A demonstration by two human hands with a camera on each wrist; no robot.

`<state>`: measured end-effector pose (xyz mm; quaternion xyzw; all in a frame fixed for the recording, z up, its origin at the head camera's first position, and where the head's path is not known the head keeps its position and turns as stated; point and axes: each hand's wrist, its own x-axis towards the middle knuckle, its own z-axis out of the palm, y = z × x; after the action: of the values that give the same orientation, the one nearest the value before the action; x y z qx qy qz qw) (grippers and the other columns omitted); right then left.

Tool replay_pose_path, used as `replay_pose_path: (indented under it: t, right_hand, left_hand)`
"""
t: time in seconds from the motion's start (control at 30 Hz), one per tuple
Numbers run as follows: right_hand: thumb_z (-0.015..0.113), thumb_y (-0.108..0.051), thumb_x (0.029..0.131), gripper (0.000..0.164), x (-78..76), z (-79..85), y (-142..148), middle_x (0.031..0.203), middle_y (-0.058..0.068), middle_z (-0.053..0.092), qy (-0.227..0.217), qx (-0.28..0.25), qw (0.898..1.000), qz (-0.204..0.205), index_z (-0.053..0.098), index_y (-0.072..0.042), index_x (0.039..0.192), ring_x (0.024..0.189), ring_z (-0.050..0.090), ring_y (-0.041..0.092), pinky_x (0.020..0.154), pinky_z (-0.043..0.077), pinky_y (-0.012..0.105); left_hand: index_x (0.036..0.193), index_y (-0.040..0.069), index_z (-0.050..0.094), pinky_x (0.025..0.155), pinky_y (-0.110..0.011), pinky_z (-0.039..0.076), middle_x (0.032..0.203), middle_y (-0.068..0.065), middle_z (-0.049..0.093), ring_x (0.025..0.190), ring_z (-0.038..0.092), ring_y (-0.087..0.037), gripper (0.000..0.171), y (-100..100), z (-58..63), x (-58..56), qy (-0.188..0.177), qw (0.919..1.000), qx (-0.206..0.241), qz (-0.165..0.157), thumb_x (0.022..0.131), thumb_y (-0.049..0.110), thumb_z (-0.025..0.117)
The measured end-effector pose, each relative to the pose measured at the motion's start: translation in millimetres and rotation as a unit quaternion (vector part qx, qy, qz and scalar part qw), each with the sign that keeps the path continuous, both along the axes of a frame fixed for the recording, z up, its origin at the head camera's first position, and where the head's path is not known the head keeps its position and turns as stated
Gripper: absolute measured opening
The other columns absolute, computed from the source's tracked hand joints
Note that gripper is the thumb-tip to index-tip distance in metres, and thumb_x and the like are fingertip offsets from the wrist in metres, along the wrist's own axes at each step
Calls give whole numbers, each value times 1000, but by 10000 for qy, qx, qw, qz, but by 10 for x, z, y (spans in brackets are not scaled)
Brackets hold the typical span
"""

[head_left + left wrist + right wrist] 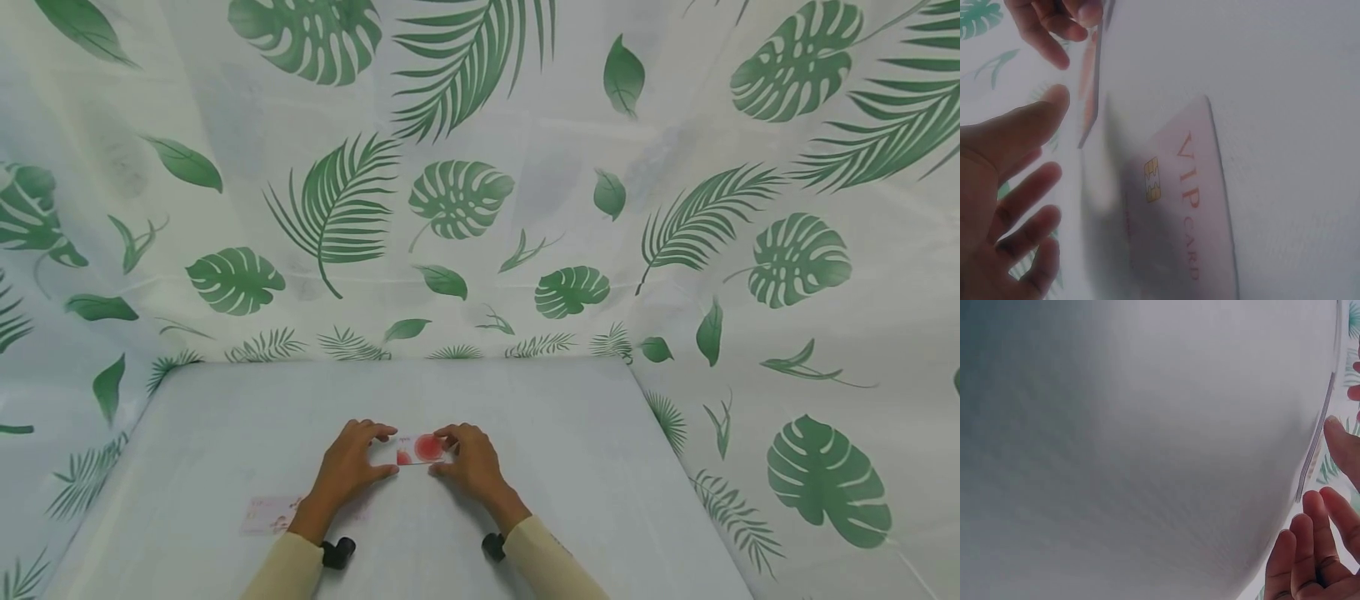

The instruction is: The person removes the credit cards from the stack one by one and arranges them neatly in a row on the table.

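Note:
A small white card with red circles [420,450] is between the two hands in the head view. My right hand [472,458] holds its right end, thumb at the near side and fingertips at the far side. Several thin layers show along the card's edge [1314,450] in the right wrist view. At its left end is my left hand [352,458], thumb and fingers spread apart. A narrow gap separates the left thumb [1041,115] from the card in the left wrist view. Under the left wrist lies a pale pink VIP card [270,514], partly hidden.
The white tabletop [585,467] reaches back to a hanging curtain [510,292] printed with green leaves, which also runs along both sides. On each wrist is a small black device [339,552].

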<state>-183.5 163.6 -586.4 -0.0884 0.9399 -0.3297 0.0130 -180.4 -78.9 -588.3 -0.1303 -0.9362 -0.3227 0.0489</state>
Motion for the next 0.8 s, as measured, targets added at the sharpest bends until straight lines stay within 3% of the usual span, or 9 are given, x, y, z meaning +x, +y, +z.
replay_pose_path:
  t: [0.6,0.8]
  right_hand:
    - [96,-18,77,51,-168,0,56,95,-1,69,-262,203,9994,90,76,-16,124,87,57,12,77,50,29]
    - [97,-18,77,50,-193,27,59,94,0,67,-397,147,9990,149,77,-15,122,86,57,13,78,50,29]
  left_hand:
    - [119,17,77,86,-39,54,96,4,66,95,53,-14,53,117,-123,-166,2,9992,-391,-116,72,24,100]
    - [116,16,78,84,-38,53,95,3,64,93,52,-14,50,141,-104,-186,-32,9987,-493,-159,72,24,100]
